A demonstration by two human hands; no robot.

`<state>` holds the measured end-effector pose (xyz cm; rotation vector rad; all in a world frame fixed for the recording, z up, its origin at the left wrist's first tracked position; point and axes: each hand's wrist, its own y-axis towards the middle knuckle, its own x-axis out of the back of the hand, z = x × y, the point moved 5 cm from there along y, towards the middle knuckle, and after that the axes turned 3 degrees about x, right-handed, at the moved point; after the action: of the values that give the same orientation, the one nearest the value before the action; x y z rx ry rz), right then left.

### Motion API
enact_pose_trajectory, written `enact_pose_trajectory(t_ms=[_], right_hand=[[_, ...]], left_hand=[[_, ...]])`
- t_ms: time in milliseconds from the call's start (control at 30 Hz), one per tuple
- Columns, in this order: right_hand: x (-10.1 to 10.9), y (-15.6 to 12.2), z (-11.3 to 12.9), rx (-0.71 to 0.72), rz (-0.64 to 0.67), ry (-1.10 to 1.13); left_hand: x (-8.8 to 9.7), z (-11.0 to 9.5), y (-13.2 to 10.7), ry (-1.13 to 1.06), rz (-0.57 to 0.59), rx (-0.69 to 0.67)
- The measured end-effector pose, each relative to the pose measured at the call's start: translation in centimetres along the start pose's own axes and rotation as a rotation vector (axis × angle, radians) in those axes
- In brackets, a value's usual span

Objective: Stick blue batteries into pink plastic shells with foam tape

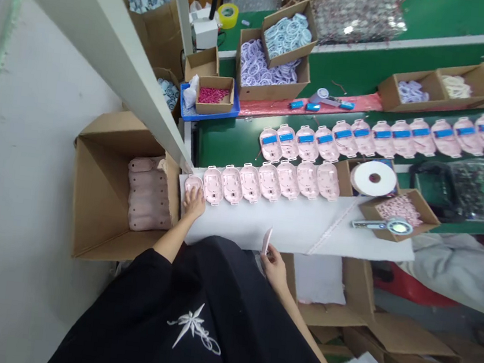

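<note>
Across the table [289, 227], shells [250, 182] are aligned; one is pressed by flat left fingers [194, 196], a strip [266, 241] pinched by right fingers [269, 257].

Glossy pink plastic shells [231, 185]; matt cardboard box [95, 200]

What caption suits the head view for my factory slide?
Left hand on a pink plastic shell in a row; right hand holding a small pink piece.
</note>
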<state>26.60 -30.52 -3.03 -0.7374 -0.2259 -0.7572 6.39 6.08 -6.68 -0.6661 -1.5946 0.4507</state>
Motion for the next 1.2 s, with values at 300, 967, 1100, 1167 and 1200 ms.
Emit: enact_pose_trajectory(t_ms=[300,967,1100,1167,1200], right_hand=[[4.9,5.0,-2.2,0.158,-0.095,-0.119],[22.5,24.4,-5.3,0.451,0.232,-0.529],[24.3,27.2,-5.6,0.448,0.232,-0.604],[25.4,28.3,-5.9,0.469,0.216,-0.623],[25.8,28.5,-6.0,0.485,0.206,-0.630]], left_hand=[[2.1,-1.1,-1.6,0.023,-0.056,-0.045],[-6.1,1.2,-15.5,0.126,-0.143,0.371],[-7.0,1.9,-17.1,0.175,-0.062,0.413],[-7.3,1.9,-17.3,0.198,-0.036,0.426],[-7.4,1.8,-17.3,0.207,-0.028,0.427]])
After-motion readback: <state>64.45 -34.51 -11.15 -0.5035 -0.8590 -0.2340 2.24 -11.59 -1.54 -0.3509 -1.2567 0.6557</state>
